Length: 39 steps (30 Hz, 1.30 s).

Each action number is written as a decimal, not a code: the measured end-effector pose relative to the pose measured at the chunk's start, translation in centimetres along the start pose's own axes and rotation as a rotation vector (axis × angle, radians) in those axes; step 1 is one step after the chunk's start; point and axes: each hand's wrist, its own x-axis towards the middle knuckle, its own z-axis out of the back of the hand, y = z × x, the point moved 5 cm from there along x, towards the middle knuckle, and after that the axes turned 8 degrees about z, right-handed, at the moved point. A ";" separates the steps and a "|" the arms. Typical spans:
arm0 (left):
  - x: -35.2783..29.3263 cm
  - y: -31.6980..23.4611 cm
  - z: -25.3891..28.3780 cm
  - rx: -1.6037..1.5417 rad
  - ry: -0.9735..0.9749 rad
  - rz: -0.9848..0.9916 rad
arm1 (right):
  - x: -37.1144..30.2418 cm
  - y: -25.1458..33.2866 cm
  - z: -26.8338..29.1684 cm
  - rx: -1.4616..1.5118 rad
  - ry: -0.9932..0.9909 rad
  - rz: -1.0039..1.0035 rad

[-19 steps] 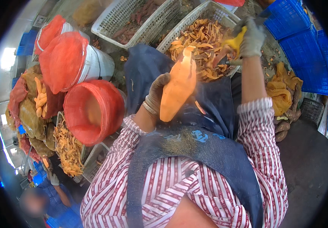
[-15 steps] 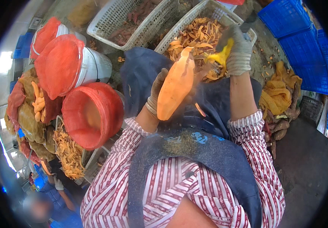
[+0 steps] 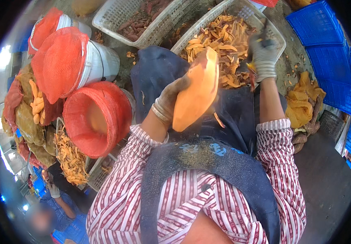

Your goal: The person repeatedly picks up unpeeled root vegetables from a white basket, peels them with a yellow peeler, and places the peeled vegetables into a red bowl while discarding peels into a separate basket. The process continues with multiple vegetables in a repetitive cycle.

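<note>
My left hand (image 3: 170, 95), in a dirty glove, grips a large orange sweet potato (image 3: 196, 95) from its left side. Its facing side is peeled, with darker skin along part of the upper right edge. Over the right side of a white crate of peelings, my gloved right hand (image 3: 263, 59) is closed round a peeler (image 3: 251, 67). Only a small yellow part of that tool shows, and motion blurs it. A gap separates the peeler from the sweet potato. One orange strip of peel (image 3: 219, 120) lies on my dark apron (image 3: 236, 112).
Ahead is the white crate (image 3: 280, 38) of peelings, beside another crate (image 3: 133, 44) of unpeeled sweet potatoes. Red-mesh-covered buckets (image 3: 59, 65) and a red-lined bucket (image 3: 118, 118) stand left. Blue crates (image 3: 330, 61) and yellow netting (image 3: 299, 107) are right. Another person (image 3: 59, 207) works lower left.
My right hand has moved right and slightly down with the peeler, away from the sweet potato. The sweet potato has shifted slightly right and turned a little in my left hand.
</note>
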 end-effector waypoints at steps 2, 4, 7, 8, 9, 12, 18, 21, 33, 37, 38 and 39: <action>0.8 0.1 -0.1 -0.019 0.041 0.009 | -1.8 6.1 1.1 0.948 -0.091 0.046; 1.6 0.7 -0.7 -0.056 0.083 -0.014 | -2.5 7.5 -0.2 1.206 -0.014 -0.070; 2.0 0.8 -1.4 0.289 0.039 -0.124 | -3.5 8.3 -4.7 1.338 0.175 -0.223; 1.8 1.1 -1.6 0.316 0.046 -0.098 | -3.5 7.8 -6.0 1.335 0.249 -0.270; 1.3 1.4 -1.8 0.343 0.054 -0.073 | -1.8 5.6 -5.0 1.153 0.067 -0.209; 0.6 1.2 -2.3 0.523 0.041 -0.133 | 4.3 -0.8 -0.2 0.583 -0.451 -0.039; 2.2 2.2 0.8 0.013 -0.039 0.094 | -3.6 7.5 -0.7 1.256 -0.254 -0.094; 3.0 3.0 1.3 -0.185 0.125 0.098 | -5.8 6.8 -3.3 1.332 -0.012 -0.267; 2.1 3.0 1.3 -0.241 0.126 0.039 | -5.9 7.4 -1.6 1.478 -0.164 -0.232; 1.6 3.5 2.1 -0.177 0.234 0.183 | -1.6 2.5 -3.7 1.208 -0.193 -0.166; 1.4 3.5 1.4 -0.159 0.214 0.115 | -0.6 0.9 -2.2 0.859 -0.439 -0.083; 0.9 3.2 0.0 -0.132 0.194 0.020 | 0.0 0.0 -1.6 1.018 -0.474 -0.138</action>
